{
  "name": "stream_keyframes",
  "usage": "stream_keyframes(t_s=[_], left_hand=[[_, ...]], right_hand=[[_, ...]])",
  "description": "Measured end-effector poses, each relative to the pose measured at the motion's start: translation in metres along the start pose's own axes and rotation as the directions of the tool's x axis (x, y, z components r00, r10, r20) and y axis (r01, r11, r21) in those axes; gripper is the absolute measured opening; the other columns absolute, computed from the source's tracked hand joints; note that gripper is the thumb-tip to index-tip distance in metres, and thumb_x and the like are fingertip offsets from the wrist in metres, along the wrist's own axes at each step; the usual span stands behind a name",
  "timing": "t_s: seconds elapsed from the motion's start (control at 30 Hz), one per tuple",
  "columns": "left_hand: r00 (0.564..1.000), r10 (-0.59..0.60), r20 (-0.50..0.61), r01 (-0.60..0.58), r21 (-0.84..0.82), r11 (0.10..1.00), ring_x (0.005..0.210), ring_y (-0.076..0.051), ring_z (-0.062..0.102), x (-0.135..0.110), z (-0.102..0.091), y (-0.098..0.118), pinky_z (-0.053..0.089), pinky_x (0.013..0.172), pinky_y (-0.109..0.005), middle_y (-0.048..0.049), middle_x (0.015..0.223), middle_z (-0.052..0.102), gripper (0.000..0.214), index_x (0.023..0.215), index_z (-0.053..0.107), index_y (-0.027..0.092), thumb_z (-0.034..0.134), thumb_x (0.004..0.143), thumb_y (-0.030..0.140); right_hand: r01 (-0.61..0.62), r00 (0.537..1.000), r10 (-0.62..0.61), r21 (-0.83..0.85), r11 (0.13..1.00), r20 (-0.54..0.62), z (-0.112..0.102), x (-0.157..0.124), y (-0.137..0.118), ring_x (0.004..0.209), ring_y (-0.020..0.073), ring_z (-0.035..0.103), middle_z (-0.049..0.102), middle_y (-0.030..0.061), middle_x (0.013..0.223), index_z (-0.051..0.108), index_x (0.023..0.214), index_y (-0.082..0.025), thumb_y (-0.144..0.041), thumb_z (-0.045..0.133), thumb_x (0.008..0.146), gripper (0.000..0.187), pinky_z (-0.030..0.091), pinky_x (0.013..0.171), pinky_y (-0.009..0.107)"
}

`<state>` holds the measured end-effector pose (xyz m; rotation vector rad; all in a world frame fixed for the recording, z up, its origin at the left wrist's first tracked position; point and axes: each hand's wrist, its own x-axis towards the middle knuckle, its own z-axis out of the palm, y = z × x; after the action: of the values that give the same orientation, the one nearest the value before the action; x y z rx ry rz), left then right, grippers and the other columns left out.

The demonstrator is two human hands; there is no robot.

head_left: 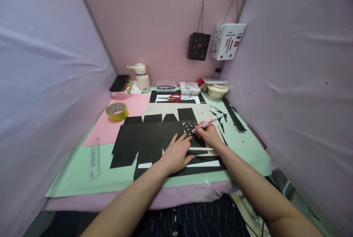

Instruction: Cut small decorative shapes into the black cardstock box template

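- Black card (pixel 152 139): unfolded, tabbed, lying flat mid-table, partly over a pale board (pixel 203 107); small pale shapes (pixel 188 126) cluster in its right panel.
- Left hand (pixel 178 152): spread, palm down on card's near part, grasping nothing visible.
- Right hand (pixel 208 134): pinching pink pen-like tool (pixel 204 124), possibly a craft knife; tip at the pale shapes.
- Risk: if bladed, a slip towards the near left could reach the left fingertips, which lie close by.
- Risk: narrow bridges between shapes might tear under heavy pressure or a dragging tip.
- Risk: lighter left-hand pressure could let the card skid, spoiling a line.
- White rod (pixel 200 149) between the hands: may roll or snag the right wrist.
- Black slivers (pixel 225 117), far right: might stray under the card, making it uneven.
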<state>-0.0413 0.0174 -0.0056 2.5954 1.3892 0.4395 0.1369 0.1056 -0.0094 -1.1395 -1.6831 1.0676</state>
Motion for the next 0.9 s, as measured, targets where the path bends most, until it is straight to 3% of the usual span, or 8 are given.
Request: stream_keyframes(t_s=[0.4,0.53,0.67,0.77,0.9], left_hand=[[1.0,0.002,0.004,-0.002,-0.005,1.0,0.136,-0.028,0.032,0.001,0.0,0.0,0.017,0.114,-0.051,-0.0086,0.14,0.046,0.03,0.108,0.054,0.018,0.054,0.088,0.04],[1.0,-0.001,0.01,0.001,-0.005,1.0,0.136,-0.027,0.032,0.0,0.0,0.0,0.018,0.114,-0.051,-0.0094,0.14,0.046,0.03,0.107,0.054,0.018,0.054,0.088,0.04],[1.0,-0.006,0.018,0.006,-0.003,1.0,0.136,-0.027,0.032,0.0,-0.001,0.0,0.019,0.113,-0.051,-0.0095,0.14,0.047,0.03,0.107,0.054,0.018,0.054,0.088,0.041],[1.0,-0.002,0.017,0.002,-0.001,1.0,0.136,-0.027,0.033,0.001,-0.001,0.0,0.019,0.113,-0.051,-0.0092,0.139,0.048,0.031,0.108,0.054,0.017,0.055,0.088,0.041],[1.0,0.0,0.014,0.0,-0.001,1.0,0.135,-0.028,0.033,0.001,0.0,-0.001,0.019,0.113,-0.05,-0.0098,0.139,0.048,0.035,0.111,0.052,0.016,0.055,0.087,0.042]], right_hand=[[-0.003,1.0,0.003,-0.038,0.999,-0.003,0.0,-0.001,0.002,0.049,0.0129,0.054,0.065,0.0028,0.062,0.061,0.071,-0.017,-0.034,0.053,0.08,0.021,0.043,0.049,0.024],[0.039,0.998,-0.041,-0.044,0.998,-0.056,-0.001,-0.002,0.001,0.051,0.0134,0.055,0.064,0.0017,0.062,0.06,0.072,-0.018,-0.037,0.053,0.082,0.023,0.044,0.053,0.025],[0.091,0.993,-0.089,0.03,0.995,-0.074,0.0,-0.002,0.0,0.061,0.0147,0.06,0.068,0.0044,0.078,0.064,0.093,-0.018,-0.043,0.051,0.086,0.029,0.048,0.058,0.027],[0.106,0.994,-0.103,0.078,0.991,-0.045,0.0,-0.001,0.003,0.068,0.0161,0.063,0.068,0.0064,0.088,0.058,0.117,-0.019,-0.045,0.049,0.088,0.04,0.049,0.06,0.028],[0.202,0.978,-0.2,-0.04,0.978,0.061,-0.002,0.0,0.009,0.085,0.0191,0.064,0.067,0.0062,0.096,0.063,0.105,-0.021,-0.038,0.058,0.083,0.028,0.049,0.08,0.033]])
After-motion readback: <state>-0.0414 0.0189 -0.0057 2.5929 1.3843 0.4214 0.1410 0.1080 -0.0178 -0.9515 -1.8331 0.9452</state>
